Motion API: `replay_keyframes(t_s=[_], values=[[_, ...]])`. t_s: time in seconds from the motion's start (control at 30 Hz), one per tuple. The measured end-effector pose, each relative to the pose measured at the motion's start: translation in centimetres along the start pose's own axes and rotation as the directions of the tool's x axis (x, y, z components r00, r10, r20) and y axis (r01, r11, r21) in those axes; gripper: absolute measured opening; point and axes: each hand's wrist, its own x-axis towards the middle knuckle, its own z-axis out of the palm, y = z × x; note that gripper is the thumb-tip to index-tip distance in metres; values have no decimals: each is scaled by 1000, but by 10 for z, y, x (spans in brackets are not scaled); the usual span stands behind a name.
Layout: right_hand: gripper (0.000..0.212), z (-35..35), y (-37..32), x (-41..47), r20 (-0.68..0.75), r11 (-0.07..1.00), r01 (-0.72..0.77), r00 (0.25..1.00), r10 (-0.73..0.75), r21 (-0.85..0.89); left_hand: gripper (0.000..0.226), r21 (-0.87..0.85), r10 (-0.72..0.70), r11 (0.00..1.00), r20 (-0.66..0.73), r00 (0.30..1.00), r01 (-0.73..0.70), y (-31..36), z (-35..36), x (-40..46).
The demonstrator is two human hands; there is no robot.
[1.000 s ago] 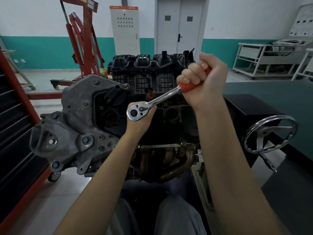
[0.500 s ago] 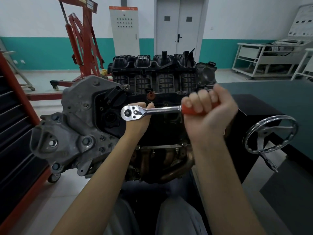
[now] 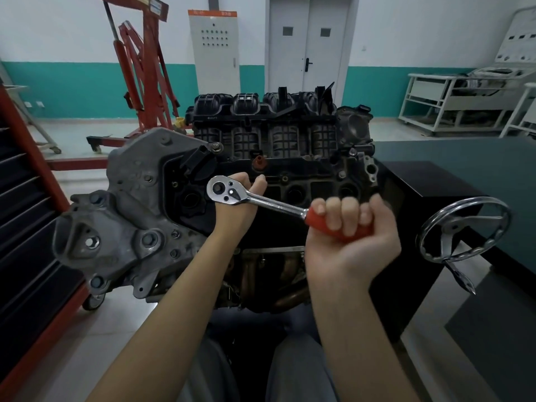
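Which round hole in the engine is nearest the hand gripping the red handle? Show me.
The rightmost hole, just above the right hand's knuckles on the wrench handle; the other two lie further left, toward the wrench head.

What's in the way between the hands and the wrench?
Nothing visible. The right hand grips the ratchet wrench by its red handle, and the left hand curls behind its head, in front of the engine.

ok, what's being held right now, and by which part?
A ratchet wrench. The right hand grips its red handle. The left hand cups the chrome head from behind, fingers curled over its top edge.
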Motion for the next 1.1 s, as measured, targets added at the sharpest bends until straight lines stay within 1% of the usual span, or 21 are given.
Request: replay_keyframes(t_s=[0.1,0.17,0.23,0.33,0.43,0.5,0.57,0.63,0.7,0.77,0.83,0.93,1.03,1.1], values=[[46,0,-1,1,18,1000,5,1000,-5,-5,56,-8,-1,1000,11,1000,1,1,-1,1],[45,11,-7,19,57,998,-25,998,29,-66,56,19,-9,1000,1,1000,9,1,-1,1],[44,28,-13,43,83,984,-88,991,102,-156,56,39,0,999,-24,1000,1,-1,1,1],[43,52,-15,73,97,942,-199,968,233,-270,44,53,9,999,-17,1000,-8,-5,1,2],[44,63,-14,83,106,918,-250,950,294,-309,37,37,2,999,-18,1000,-2,-5,1,0],[41,57,-13,76,109,935,-222,959,260,-276,39,36,28,999,-20,999,-27,-3,0,0],[38,40,-13,58,91,969,-151,981,171,-196,45,62,47,997,-9,999,-46,-1,-1,1],[40,20,-10,34,41,994,-72,996,76,-85,50,35,41,999,-18,999,-41,2,-1,1],[42,5,-5,9,-14,1000,-11,1000,12,15,47,-2,50,999,-35,998,-50,4,0,-2],[43,-3,1,-8,-40,998,22,999,-20,64,46,-19,37,999,-64,997,-38,6,2,-5],[45,-2,4,-10,-18,998,31,999,-30,58,51,-33,7,999,-86,996,-10,6,2,-4],[45,13,-1,11,61,1000,10,998,-9,-22,54,-26,-26,999,-107,994,24,4,4,0],[40,35,-9,47,132,989,-77,987,93,-124,48,-53,-88,995,-158,984,81,0,7,1],[36,51,-14,68,151,966,-157,970,190,-205,37,-62,-91,995,-126,988,84,-2,7,0]])
